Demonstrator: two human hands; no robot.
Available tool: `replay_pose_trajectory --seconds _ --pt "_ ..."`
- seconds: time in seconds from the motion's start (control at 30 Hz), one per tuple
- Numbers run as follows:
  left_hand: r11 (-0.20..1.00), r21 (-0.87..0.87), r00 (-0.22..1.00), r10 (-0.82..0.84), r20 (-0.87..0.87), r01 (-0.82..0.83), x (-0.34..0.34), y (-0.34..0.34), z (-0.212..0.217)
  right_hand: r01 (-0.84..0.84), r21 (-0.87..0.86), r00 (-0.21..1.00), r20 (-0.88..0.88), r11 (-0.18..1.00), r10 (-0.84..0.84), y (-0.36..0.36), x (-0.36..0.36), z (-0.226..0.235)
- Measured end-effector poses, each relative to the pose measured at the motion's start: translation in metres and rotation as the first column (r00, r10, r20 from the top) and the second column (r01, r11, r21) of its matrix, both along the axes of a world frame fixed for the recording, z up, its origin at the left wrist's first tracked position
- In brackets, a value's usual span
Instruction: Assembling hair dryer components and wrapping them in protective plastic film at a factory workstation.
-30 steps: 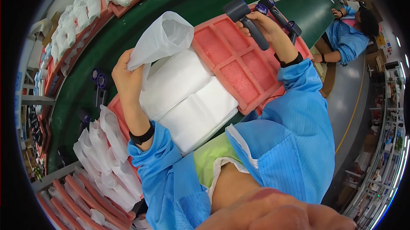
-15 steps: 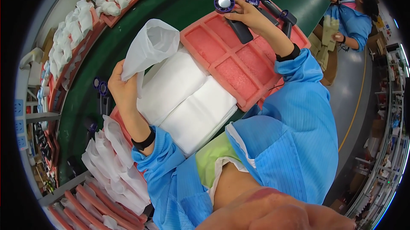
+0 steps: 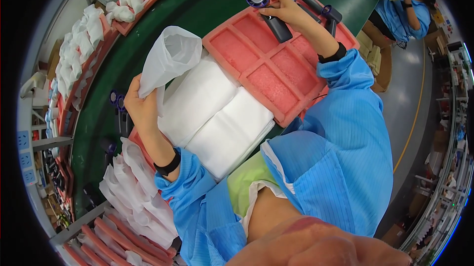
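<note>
My left hand (image 3: 141, 109) is closed on the lower end of a white sleeve-like bag (image 3: 170, 61), whose wide mouth gapes toward the far right. In my right hand (image 3: 292, 13) is a black handheld fan (image 3: 277, 30) with a round, purple-rimmed head, held over a pink foam tray (image 3: 241, 75) with square compartments. More such fans (image 3: 332, 18) lie at the tray's far right end, partly hidden by my right hand and forearm. Between my arms lies a stack of flat white bags (image 3: 229, 130), the sleeve hanging just beyond its left edge.
More fans (image 3: 118, 105) stand on the green belt (image 3: 96, 135) at left. White sleeves (image 3: 131, 187) are heaped near my left elbow, above pink foam dividers (image 3: 118, 234). Trays of white-wrapped items (image 3: 81, 43) line the far left. At far right a co-worker (image 3: 407, 16) stands beside a carton (image 3: 382, 63).
The fan in my right hand has shifted slightly left and away, and the sleeve in my left hand a little left and nearer. The co-worker has raised a pale yellow-green piece.
</note>
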State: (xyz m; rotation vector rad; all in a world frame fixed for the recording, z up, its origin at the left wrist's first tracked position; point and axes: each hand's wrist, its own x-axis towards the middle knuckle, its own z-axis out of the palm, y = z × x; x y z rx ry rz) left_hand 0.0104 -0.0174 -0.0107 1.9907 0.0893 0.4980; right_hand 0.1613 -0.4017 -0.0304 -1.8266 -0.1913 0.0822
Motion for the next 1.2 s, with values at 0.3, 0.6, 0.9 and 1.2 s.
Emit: replay_pose_trajectory --seconds 0.3,0.6,0.9,1.2 --pt "1.000 0.020 1.000 0.013 0.006 -0.014 0.000 -0.003 0.002 -0.243 0.290 0.948 -0.131 0.926 0.290 -0.004 -0.014 0.021" --pt "0.998 0.057 1.000 0.013 -0.022 -0.012 -0.002 -0.005 0.005 -0.495 0.039 0.802 0.404 0.868 0.439 0.017 -0.061 0.055" --pt "0.999 0.031 1.000 -0.019 0.000 0.019 -0.002 -0.003 0.002 0.025 -0.466 0.268 0.856 0.885 0.443 0.032 -0.074 0.073" --pt "1.000 0.019 1.000 -0.009 0.005 0.009 -0.001 -0.005 0.003 0.394 -0.413 0.059 0.903 0.821 0.426 0.036 -0.079 0.077"
